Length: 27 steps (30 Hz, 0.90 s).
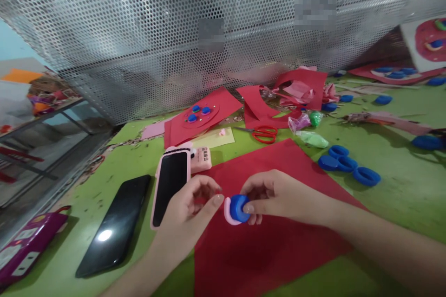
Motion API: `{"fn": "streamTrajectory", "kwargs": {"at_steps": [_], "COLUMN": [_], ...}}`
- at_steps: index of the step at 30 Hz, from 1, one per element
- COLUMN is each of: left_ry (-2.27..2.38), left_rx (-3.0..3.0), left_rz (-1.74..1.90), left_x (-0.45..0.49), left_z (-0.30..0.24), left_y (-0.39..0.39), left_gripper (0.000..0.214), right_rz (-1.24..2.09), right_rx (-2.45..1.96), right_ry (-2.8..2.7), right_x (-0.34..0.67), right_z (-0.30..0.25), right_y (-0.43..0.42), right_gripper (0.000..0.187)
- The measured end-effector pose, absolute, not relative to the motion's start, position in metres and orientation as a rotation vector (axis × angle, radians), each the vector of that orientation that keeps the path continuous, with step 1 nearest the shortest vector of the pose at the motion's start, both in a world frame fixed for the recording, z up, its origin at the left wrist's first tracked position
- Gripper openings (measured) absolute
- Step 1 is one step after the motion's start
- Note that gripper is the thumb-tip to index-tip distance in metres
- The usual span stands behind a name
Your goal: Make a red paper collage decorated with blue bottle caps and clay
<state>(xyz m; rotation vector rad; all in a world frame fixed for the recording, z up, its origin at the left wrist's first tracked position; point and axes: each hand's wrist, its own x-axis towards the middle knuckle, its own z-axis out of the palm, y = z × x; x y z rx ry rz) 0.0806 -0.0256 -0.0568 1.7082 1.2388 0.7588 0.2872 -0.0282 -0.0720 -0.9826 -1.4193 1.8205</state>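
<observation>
Green tabletop [400, 195] carries a red paper sheet [265, 250] at six o'clock. Left hand [190, 216] hovers half-curled and empty, forefinger just beside the pink-rimmed blue cap [237, 207], which the right hand [278, 197] pinches from three o'clock.

Blue cap [238, 207]: partly hidden under right hand [278, 195] fingers. Purple box [24, 241], far left of left hand [188, 216]: cut by edge. Two patches [210, 35] beyond hands: blurred.
</observation>
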Motion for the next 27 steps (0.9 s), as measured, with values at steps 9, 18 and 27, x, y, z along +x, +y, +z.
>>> {"fn": "streamTrajectory", "kwargs": {"at_steps": [9,18,27], "left_ry": [1.169,1.144,1.033], "left_rx": [1.895,1.897,1.842], "left_rz": [0.485,0.478,0.427], "left_x": [0.0865,0.0907,0.0851], "left_z": [-0.0602,-0.0629,-0.0635], "left_y": [-0.0322,-0.0273,-0.0273], "left_gripper": [0.035,0.038,0.032], "right_rz": [1.734,1.838,1.809], "right_rx": [-1.012,-0.992,-1.038], "right_ry": [-1.558,-1.553,-1.541], "right_x": [0.2885,0.2887,0.2888], "right_z": [-0.0743,-0.0740,-0.0704], "right_y": [-0.0302,-0.0286,-0.0271], "right_gripper": [0.024,0.025,0.029]}}
